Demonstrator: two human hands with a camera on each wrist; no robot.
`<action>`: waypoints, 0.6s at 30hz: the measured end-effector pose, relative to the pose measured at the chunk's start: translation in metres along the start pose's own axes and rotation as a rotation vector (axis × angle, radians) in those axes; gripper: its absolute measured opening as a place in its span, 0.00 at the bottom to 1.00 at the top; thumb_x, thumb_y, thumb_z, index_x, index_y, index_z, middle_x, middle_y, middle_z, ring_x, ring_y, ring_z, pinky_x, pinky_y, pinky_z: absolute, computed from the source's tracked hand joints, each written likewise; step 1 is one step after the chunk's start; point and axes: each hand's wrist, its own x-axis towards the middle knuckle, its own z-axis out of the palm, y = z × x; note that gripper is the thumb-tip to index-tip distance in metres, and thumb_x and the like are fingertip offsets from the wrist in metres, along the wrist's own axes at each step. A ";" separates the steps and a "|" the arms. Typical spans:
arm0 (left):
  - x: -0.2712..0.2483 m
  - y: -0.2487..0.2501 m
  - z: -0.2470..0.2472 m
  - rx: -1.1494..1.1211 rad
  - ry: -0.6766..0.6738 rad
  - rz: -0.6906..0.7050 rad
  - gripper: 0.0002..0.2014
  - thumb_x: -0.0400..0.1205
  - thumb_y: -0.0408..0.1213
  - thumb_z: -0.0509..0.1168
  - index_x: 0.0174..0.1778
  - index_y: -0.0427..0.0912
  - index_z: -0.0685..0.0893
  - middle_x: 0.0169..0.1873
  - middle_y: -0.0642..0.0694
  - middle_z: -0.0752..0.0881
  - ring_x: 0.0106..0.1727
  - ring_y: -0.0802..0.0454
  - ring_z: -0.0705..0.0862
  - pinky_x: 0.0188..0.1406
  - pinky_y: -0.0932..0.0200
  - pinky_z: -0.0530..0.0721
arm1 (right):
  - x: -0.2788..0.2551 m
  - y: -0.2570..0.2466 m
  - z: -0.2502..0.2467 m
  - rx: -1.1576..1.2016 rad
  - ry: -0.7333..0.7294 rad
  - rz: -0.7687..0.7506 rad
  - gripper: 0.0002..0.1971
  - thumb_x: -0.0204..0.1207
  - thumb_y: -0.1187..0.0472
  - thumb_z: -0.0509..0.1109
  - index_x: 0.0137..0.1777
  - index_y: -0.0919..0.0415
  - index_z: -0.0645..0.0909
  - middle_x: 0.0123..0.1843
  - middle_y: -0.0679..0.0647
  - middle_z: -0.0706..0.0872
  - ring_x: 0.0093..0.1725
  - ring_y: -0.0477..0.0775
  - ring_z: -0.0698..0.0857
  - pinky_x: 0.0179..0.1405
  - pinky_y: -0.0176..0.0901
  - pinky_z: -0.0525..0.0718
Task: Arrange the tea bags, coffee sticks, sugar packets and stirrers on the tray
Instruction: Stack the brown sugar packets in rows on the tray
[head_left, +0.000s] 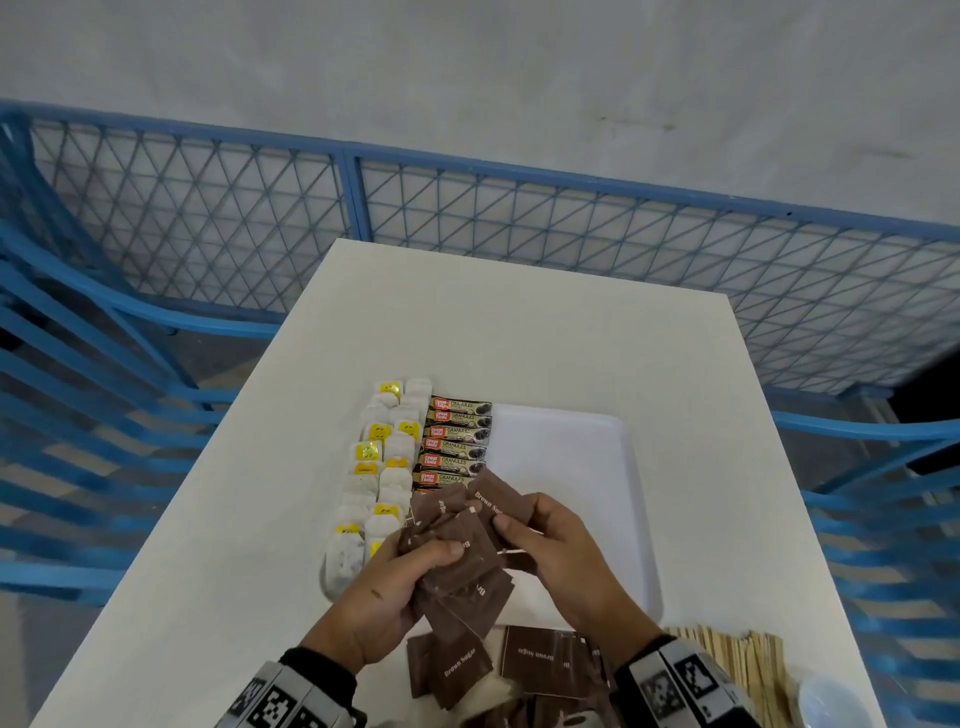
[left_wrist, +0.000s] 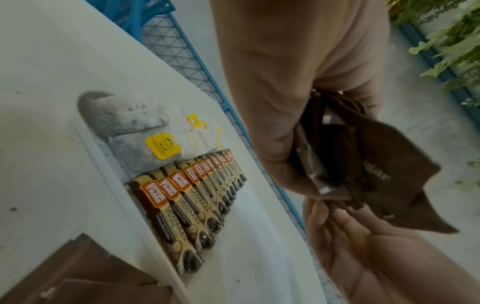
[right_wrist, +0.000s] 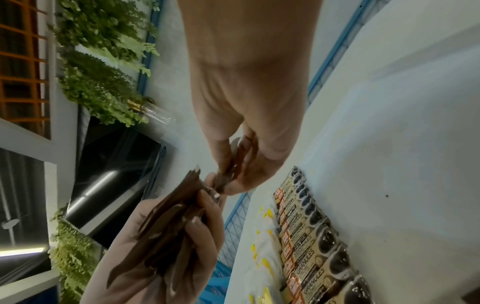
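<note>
Brown paper fills both my hands: my left hand (head_left: 395, 587) has its fingers curled around a fanned bundle of sugar packets (head_left: 462, 551), thumb pressed on top, while my right hand (head_left: 550, 551) pinches the top packet (head_left: 501, 499) of that bundle between thumb and fingertips. Both hands hover above the near edge of the white tray (head_left: 576, 467). On the tray, just beyond my fingers, the coffee sticks (head_left: 454, 447) lie in a neat column, and the tea bags (head_left: 382, 467) with yellow tags sit in 2 overlapping columns at its left side. More loose sugar packets (head_left: 540, 660) lie on the white table (head_left: 519, 322) under my wrists. The wooden stirrers (head_left: 737, 660) are heaped on the table near my right wrist, off the tray.
</note>
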 end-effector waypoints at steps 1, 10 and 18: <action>0.002 -0.001 -0.001 0.000 0.013 -0.001 0.19 0.64 0.25 0.70 0.52 0.35 0.86 0.39 0.36 0.91 0.35 0.46 0.91 0.30 0.56 0.89 | 0.004 0.001 0.000 0.032 0.016 -0.003 0.04 0.77 0.70 0.67 0.49 0.69 0.79 0.44 0.63 0.86 0.39 0.53 0.87 0.38 0.40 0.85; 0.014 0.006 -0.023 -0.080 0.158 0.013 0.11 0.81 0.26 0.59 0.53 0.38 0.84 0.38 0.40 0.91 0.35 0.47 0.91 0.27 0.56 0.88 | 0.077 -0.007 -0.039 -0.058 0.270 -0.006 0.04 0.74 0.74 0.69 0.46 0.67 0.80 0.40 0.59 0.84 0.34 0.52 0.84 0.33 0.33 0.85; 0.016 0.019 -0.045 -0.103 0.191 0.071 0.17 0.72 0.33 0.64 0.58 0.42 0.84 0.47 0.40 0.90 0.40 0.48 0.90 0.23 0.59 0.85 | 0.154 -0.014 -0.065 -0.425 0.409 -0.062 0.08 0.69 0.66 0.76 0.35 0.54 0.82 0.39 0.54 0.86 0.39 0.49 0.80 0.36 0.34 0.73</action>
